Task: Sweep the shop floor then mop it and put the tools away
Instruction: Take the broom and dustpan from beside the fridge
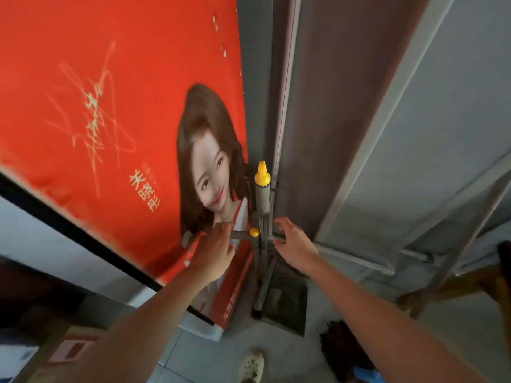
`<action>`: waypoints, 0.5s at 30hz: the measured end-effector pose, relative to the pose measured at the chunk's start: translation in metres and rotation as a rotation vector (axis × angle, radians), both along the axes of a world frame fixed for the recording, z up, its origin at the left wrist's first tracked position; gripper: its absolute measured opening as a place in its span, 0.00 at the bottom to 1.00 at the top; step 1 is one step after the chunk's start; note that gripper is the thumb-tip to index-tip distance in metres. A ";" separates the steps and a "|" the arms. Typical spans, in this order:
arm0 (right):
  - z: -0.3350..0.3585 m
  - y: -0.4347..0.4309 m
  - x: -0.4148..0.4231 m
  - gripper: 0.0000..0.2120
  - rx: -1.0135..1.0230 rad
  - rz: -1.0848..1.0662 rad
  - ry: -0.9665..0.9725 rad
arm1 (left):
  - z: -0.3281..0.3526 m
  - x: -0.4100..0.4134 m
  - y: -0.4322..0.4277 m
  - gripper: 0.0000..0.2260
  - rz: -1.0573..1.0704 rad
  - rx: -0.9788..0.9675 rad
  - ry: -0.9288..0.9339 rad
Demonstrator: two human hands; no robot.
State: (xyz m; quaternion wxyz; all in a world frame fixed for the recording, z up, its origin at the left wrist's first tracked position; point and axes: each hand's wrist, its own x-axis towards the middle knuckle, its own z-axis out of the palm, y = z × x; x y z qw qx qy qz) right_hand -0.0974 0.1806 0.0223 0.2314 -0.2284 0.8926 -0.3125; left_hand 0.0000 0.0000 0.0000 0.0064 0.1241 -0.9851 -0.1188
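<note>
**Hand Position at Upright Mop, Corner Station**

Both forearms extend forward and down from the lower edge of the view, converging on the mop [262, 200].

- The left hand [214, 246] is seen from the back and lies over the grey side lever [241, 235]. Whether its fingers close round the lever cannot be told.
- The right hand [294, 244] sits just beside the pole on the opposite side. Its fingers and thumb are curved apart in a C shape, clamped on nothing.

The mop stands in the corner between the red poster [110, 106] and the grey wall. Its long axis is close to vertical, with the yellow cap [262, 174] pointing up toward the camera. The lower end meets a dark rectangular pad [287, 308] on the floor [193, 355]. The lever projects sideways toward the poster, beside a yellow knob [254, 232]. Dark broom bristles [340, 352] lie to the right.
</note>
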 end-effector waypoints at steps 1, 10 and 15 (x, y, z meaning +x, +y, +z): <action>-0.001 -0.005 -0.003 0.22 -0.015 -0.020 -0.002 | -0.003 -0.005 -0.002 0.19 -0.002 0.018 0.020; -0.017 -0.039 -0.018 0.10 -0.122 -0.109 -0.026 | -0.044 -0.026 -0.008 0.22 -0.060 0.033 0.082; -0.022 -0.045 -0.020 0.08 -0.191 -0.169 -0.024 | -0.061 -0.031 -0.007 0.22 -0.141 -0.039 0.090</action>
